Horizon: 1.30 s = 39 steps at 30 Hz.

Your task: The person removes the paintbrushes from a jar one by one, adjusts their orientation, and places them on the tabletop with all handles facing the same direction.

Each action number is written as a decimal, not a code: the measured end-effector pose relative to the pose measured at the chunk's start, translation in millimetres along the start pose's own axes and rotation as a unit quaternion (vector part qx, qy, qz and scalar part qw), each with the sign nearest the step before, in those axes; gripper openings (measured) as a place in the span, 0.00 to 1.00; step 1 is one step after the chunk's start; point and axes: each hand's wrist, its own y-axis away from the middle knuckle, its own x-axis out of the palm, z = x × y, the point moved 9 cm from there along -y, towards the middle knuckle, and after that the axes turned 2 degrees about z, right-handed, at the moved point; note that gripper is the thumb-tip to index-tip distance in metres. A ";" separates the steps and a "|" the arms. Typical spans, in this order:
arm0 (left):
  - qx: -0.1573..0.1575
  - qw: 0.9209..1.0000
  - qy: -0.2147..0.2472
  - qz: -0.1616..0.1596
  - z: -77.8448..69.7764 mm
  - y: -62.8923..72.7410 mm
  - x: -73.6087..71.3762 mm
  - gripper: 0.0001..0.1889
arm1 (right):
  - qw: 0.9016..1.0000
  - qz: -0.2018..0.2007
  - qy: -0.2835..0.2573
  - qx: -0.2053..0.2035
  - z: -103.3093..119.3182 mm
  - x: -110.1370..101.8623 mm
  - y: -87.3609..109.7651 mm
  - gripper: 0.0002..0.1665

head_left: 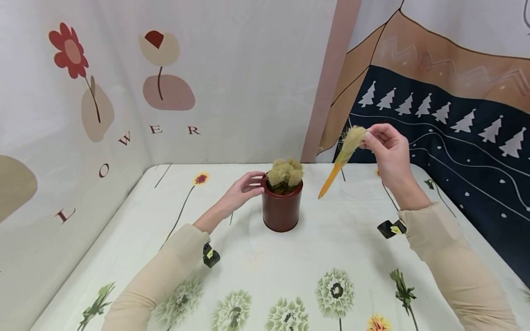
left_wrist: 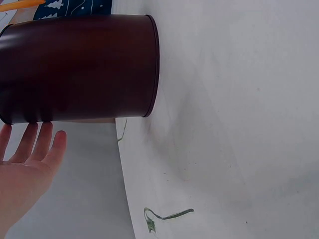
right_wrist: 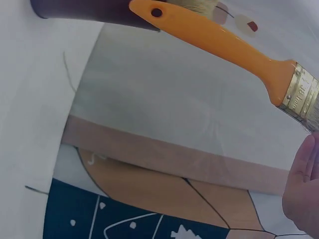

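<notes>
A dark red cylindrical holder (head_left: 281, 212) stands upright on the white table, with several brushes (head_left: 285, 174) in it, bristle ends up. My left hand (head_left: 242, 191) is at its left side; the left wrist view shows extended fingers (left_wrist: 42, 142) meeting the wall of the holder. To the right, my right hand (head_left: 391, 156) pinches a paintbrush (head_left: 332, 180) by its pale bristles, in the air. Its orange handle (right_wrist: 214, 40) slants down toward the table, and a metal ferrule (right_wrist: 299, 94) shows in the right wrist view. The bristle end is cut off there.
A white cloth (head_left: 248, 262) printed with flowers covers the table. Behind it hangs a pale curtain (head_left: 248, 82) with printed flowers and letters. At the right hangs a dark blue panel (head_left: 455, 128) with white trees, close behind my right hand.
</notes>
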 end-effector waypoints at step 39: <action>-0.007 1.000 0.018 0.013 -23.2 10.0 8.0 0.25 | 0.937 0.168 0.192 0.237 -142.2 6.3 38.5 0.14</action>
